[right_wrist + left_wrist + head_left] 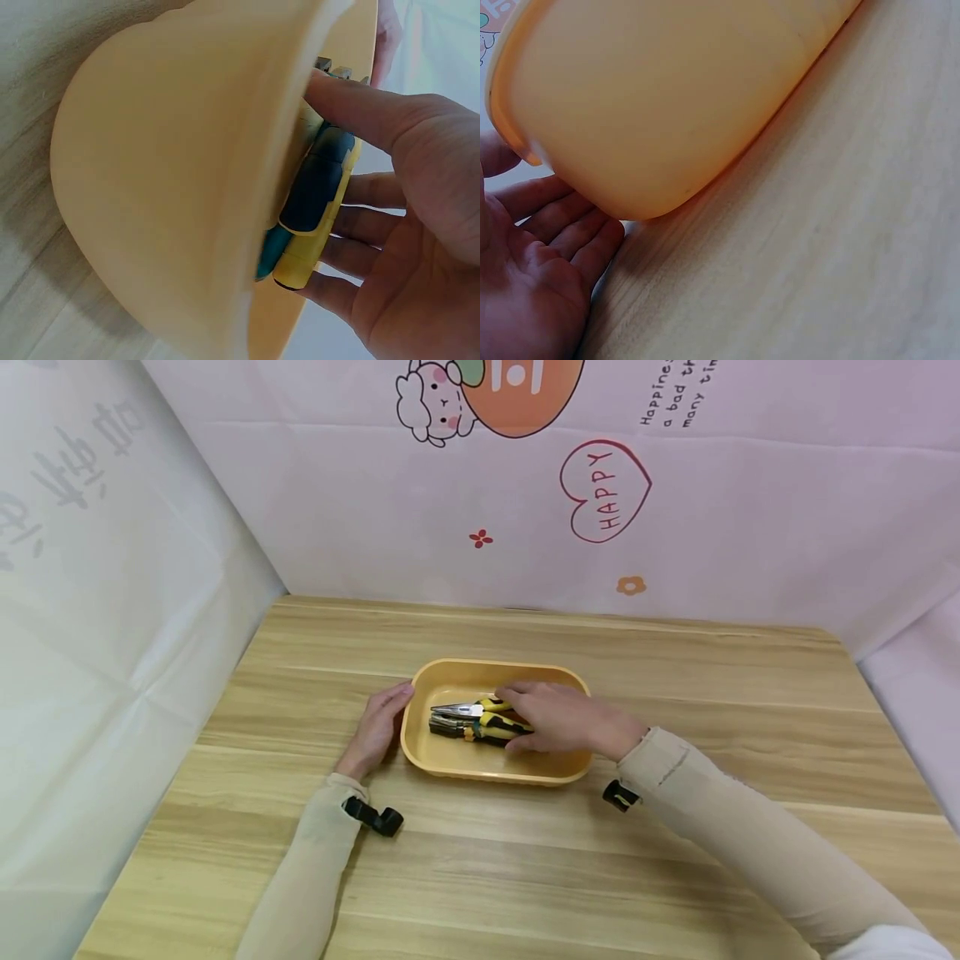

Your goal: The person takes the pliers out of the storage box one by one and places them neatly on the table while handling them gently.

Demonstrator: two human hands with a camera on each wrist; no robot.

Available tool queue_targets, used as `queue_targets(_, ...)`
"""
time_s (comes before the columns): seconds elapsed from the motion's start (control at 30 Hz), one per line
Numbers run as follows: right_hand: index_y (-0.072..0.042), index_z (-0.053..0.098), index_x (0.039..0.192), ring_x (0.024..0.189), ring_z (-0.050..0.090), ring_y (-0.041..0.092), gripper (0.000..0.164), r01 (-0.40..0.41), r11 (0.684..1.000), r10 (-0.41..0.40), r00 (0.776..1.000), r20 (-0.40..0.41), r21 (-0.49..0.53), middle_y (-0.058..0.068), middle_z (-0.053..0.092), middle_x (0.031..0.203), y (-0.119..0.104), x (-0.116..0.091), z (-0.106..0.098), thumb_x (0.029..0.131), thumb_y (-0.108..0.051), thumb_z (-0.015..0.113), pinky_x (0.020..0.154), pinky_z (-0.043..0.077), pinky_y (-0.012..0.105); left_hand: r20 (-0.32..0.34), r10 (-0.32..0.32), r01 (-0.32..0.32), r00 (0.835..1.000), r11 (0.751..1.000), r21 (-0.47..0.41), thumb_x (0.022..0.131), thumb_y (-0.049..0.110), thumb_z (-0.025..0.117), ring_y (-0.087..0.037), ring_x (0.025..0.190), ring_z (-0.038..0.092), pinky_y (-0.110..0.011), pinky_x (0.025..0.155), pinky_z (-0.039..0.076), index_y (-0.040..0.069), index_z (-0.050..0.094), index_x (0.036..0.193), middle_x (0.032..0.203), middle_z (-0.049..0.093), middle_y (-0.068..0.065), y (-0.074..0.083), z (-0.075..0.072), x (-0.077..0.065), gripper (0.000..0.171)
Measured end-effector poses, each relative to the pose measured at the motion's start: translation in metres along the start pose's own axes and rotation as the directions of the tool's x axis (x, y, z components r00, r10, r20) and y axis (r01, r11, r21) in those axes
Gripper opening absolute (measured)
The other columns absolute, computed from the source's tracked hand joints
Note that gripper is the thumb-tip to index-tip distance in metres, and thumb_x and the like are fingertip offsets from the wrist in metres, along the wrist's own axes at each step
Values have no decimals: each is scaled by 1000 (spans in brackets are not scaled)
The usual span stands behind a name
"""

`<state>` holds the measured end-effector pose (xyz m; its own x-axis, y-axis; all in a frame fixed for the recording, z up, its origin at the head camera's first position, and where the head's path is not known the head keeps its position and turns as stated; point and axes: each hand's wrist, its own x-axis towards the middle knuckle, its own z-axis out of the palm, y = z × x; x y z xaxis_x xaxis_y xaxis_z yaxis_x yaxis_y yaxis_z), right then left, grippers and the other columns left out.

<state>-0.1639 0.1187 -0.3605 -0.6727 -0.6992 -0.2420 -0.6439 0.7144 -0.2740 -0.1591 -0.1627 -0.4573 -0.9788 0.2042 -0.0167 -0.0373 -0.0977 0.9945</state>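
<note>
On wood table, we see yellow tray; pliers lie inside, noses toward left hand. Left hand touches tray's end, fingers nearly straight against outer wall, thumb at rim. Right hand in tray, partly closed, thumb and fingers either side of pliers' handles; how firmly, we cannot tell. Both sleeves beige. Behind table, we see pale cloth with red heart reading "HAPPY".
</note>
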Motion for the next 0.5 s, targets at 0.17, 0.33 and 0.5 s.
queue_targets(0.17,5,43,149,133,51,39,78,6,1000,-6,1000,0,7,24,47,150,0,1,3,92,-37,76,110,43,48,-6,-8,8,1000,1000,-10,110,19,40,-36,133,50,-31,105,47,-14,51,138,143,52,-28,0,1,0,45)
queue_targets(0.33,4,48,145,126,58,36,69,15,1000,-15,1000,-22,11,23,53,144,2,2,6,94,-33,75,104,49,47,-10,-17,17,1000,1000,-19,110,18,40,-36,132,51,-30,103,49,-15,51,138,142,52,-29,-1,1,0,45)
queue_targets(0.5,5,52,141,119,63,35,64,36,999,-35,998,-60,19,23,58,139,2,2,7,93,-30,76,100,52,45,-12,-15,15,1000,1000,-26,110,17,40,-36,134,49,-30,105,47,-14,51,139,144,52,-28,-1,0,1,44)
